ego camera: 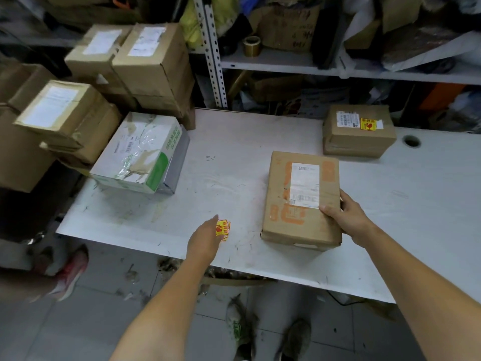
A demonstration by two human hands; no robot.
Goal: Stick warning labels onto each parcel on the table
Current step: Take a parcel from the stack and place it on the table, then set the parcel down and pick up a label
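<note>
Nearby, the left hand (205, 238) was at the warning labels (223, 227) and I couldn't tell its grip. The parcel (302, 199) lay just right, lengthwise near-to-far, with the right hand (346, 217) clasping its near-right corner.

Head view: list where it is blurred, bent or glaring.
In the head view, wide-angle distortion leans the shelf upright and skews the table; the stacked cartons at left are soft, their labels washed out; tape on the white and green box glints; the centre parcel is sharp enough to show its barcode.
</note>
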